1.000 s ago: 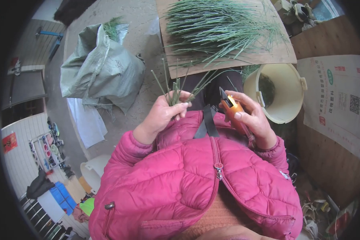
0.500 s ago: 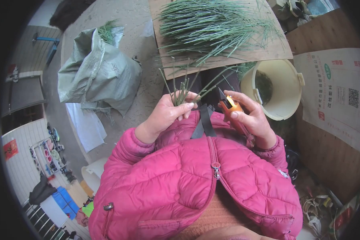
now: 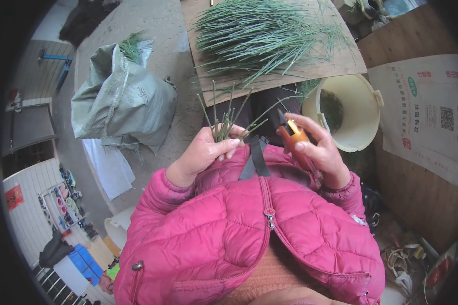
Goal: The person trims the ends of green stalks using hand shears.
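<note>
My left hand (image 3: 208,152) is closed around a small bunch of thin green stems (image 3: 224,127), their upper ends fanning out at different lengths. Orange-handled pruning shears (image 3: 294,136) rest in the grip of my right hand (image 3: 320,152), with the dark blade pointing up and away from me. A gap separates the blade from the bunch. Beyond my hands, a large pile of long green stems (image 3: 259,38) lies on a wooden board (image 3: 213,84).
A cream bucket (image 3: 364,114) with green bits inside stands right of my knees. On the left sits a pale woven sack (image 3: 132,99) with greenery at its mouth. A wooden panel (image 3: 402,178) with a printed sheet (image 3: 427,112) rises at the right.
The long stems that leaned right from the bunch toward the shears now look shorter or gone. Both hands stay in nearly the same place, and the view has shifted slightly.
</note>
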A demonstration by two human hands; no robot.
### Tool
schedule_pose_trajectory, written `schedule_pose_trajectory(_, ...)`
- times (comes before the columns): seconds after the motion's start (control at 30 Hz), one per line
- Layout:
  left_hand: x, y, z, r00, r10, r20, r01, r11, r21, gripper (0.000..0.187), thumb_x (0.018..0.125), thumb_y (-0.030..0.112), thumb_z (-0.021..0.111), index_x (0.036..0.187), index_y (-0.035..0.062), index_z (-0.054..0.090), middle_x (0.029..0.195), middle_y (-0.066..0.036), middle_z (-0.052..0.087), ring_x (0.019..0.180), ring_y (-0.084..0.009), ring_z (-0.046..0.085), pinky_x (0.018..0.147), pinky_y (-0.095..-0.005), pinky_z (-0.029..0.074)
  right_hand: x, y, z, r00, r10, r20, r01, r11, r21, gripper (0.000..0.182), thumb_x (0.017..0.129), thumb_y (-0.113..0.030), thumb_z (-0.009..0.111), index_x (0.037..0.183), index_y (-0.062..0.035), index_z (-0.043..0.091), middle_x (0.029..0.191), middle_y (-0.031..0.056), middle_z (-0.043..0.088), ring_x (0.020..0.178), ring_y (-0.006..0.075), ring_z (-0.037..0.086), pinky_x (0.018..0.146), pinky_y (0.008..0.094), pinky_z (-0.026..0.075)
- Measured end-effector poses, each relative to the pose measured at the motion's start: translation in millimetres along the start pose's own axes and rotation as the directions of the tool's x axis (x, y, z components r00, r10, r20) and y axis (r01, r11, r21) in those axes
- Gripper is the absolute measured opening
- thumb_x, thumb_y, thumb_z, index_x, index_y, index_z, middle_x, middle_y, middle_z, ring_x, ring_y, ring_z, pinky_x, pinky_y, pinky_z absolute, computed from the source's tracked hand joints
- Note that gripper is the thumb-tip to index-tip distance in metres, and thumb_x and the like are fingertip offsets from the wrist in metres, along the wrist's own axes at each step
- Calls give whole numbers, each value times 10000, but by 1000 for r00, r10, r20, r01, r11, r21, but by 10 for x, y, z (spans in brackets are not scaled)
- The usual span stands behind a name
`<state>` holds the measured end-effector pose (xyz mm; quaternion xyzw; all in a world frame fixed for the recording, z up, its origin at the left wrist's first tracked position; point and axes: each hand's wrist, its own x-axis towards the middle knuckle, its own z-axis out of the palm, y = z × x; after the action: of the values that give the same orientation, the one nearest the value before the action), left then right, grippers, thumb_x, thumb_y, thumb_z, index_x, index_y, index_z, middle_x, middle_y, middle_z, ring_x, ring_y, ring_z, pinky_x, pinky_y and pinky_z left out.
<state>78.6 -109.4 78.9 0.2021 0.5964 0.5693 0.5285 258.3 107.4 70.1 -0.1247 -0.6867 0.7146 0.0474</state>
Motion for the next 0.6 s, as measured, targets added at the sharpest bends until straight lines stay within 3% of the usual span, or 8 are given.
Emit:
schedule_pose_trajectory(0.1, -31, 16, -19, 1000, -21, 7, 21, 1000, 16, 194, 906, 93, 595, 1088, 38, 635, 567, -7, 502, 493, -51, 402, 495, -172, 340, -24, 0, -79, 998, -12, -56, 17, 997, 82, 641, 838, -284, 701, 1352, 12, 457, 1202, 132, 542, 1112, 348, 596, 918, 385, 485)
schedule_pose_trajectory(0.2, -43, 62, -17, 996, -78, 41, 77, 997, 24, 208, 917, 85, 580, 1110, 21, 627, 569, -7, 505, 506, -53, 414, 533, -175, 354, -39, 7, -116, 997, -2, -82, 4, 1000, 29, 590, 843, -257, 694, 1333, -2, 485, 1219, 113, 539, 1110, 328, 607, 900, 384, 507)
schedule_pose_trajectory(0.27, -36, 20, -62, 994, -92, 63, 91, 996, 13, 203, 901, 76, 613, 1099, 33, 624, 861, -62, 623, 524, -53, 442, 539, -182, 390, -45, 34, -134, 997, 13, -76, -14, 1000, -12, 566, 859, -254, 693, 1326, -1, 498, 1177, 117, 578, 1070, 312, 634, 866, 356, 518)
schedule_pose_trajectory(0.4, 65, -96, -145, 998, -45, 44, 43, 998, 56, 312, 802, 39, 742, 1014, 115, 526, 1026, -55, 648, 665, -1, 447, 631, -143, 393, -46, 44, -115, 995, 8, -98, -2, 998, 55, 587, 858, -270, 676, 1341, 0, 481, 1142, 115, 569, 1077, 310, 629, 815, 362, 545)
schedule_pose_trajectory(0.43, 129, -126, -172, 995, 82, -62, -61, 958, 280, 276, 789, 72, 758, 955, 118, 542, 932, -26, 626, 663, -26, 456, 627, -180, 390, -42, -4, -93, 992, 37, -117, -25, 994, 102, 607, 848, -295, 671, 1343, -5, 474, 1130, 152, 590, 1047, 279, 629, 790, 344, 550)
schedule_pose_trajectory(0.5, 287, -207, -252, 940, 302, -159, -151, 785, 601, 237, 770, 121, 783, 865, 123, 566, 791, 17, 593, 659, -62, 470, 621, -235, 385, -36, -69, -54, 986, 81, -143, -56, 983, 174, 637, 832, -332, 663, 1346, -13, 465, 1112, 206, 621, 1001, 233, 629, 751, 316, 557)
schedule_pose_trajectory(0.57, 528, -361, -396, 745, 666, -42, -234, 319, 919, 258, 689, 1, 721, 885, 126, 608, 785, 4, 563, 660, -167, 559, 574, -298, 455, -35, -51, -52, 983, 107, -148, -84, 984, 156, 656, 816, -354, 669, 1340, -15, 465, 1117, 203, 622, 1038, 231, 619, 738, 335, 578)
schedule_pose_trajectory(0.6, 649, -421, -448, 681, 732, 18, -219, 180, 959, 284, 669, -29, 706, 890, 127, 619, 784, 1, 555, 660, -193, 581, 563, -314, 473, -32, -27, -62, 982, 113, -149, -90, 984, 152, 661, 812, -360, 671, 1338, -15, 466, 1119, 202, 622, 1047, 231, 617, 735, 339, 583)
